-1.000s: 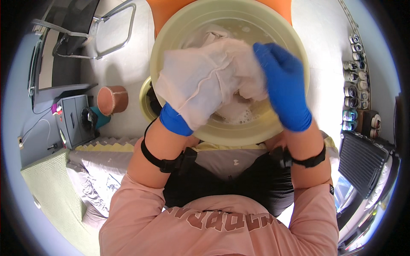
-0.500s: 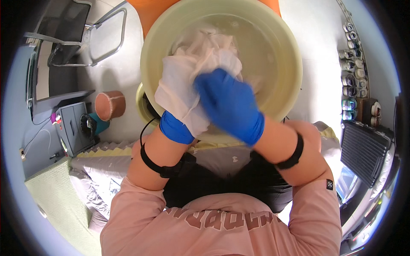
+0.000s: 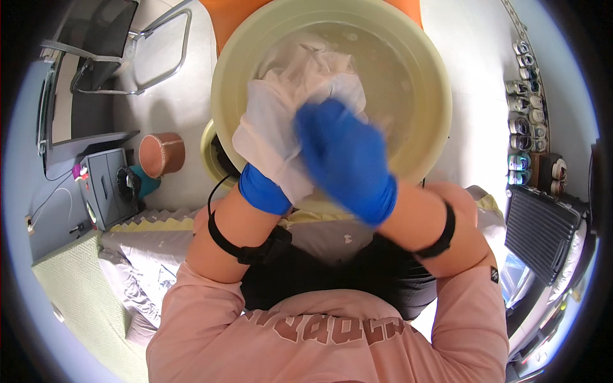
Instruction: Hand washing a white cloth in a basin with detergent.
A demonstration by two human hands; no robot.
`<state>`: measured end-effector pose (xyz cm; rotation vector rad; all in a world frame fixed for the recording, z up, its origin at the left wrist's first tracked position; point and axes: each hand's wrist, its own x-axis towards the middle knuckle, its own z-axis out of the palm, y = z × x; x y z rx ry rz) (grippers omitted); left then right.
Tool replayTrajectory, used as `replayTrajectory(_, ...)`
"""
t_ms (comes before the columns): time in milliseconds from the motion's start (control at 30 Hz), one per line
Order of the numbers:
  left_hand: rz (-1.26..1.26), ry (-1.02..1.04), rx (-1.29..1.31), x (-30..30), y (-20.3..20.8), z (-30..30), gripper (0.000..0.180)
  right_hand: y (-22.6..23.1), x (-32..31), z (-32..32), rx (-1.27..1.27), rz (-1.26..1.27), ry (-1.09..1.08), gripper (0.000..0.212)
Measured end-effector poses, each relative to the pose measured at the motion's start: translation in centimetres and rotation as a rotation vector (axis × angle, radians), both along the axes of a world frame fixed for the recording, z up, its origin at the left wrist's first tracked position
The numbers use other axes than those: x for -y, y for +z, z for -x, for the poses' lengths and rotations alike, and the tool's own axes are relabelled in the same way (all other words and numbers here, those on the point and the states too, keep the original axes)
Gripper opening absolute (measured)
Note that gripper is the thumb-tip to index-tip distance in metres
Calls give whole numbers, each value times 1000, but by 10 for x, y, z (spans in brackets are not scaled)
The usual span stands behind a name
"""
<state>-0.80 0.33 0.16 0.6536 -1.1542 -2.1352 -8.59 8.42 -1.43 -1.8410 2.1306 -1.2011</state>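
A large pale yellow basin holds cloudy water. Bunched white cloth lies partly in the water and drapes over my left hand, whose blue glove shows only at the wrist; its fingers are hidden under the fabric. My right hand, also in a blue glove, is pressed to the cloth with its fingers curled in. Motion smears its outline, and what its fingertips pinch is covered by the hand itself.
An orange surface shows behind the basin. A smaller yellow tub stands at its left, with a brown bucket farther left. A metal-framed chair is at the upper left. Shoes and a black suitcase line the right wall.
My right hand has shifted slightly and stays blurred against the cloth. The left hand keeps its place beneath the fabric. The whole view has tilted a little.
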Motion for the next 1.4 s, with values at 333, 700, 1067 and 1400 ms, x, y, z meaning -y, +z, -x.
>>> replayTrajectory(333, 320, 152, 831, -4, 50, 6, 30, 17, -3, -4, 62, -11, 12, 9)
replayTrajectory(700, 1308, 9, 779, 12, 2, -22, 29, 2, 26, 90, 281, 182, -266, 16)
replayTrajectory(1067, 1327, 32, 806, 19, 0, -39, 30, -2, 7, 122, 559, 41, 287, 42)
replayTrajectory(1400, 1316, 46, 803, 26, -2, -43, 31, 11, 16, 111, 1329, -340, 178, 33)
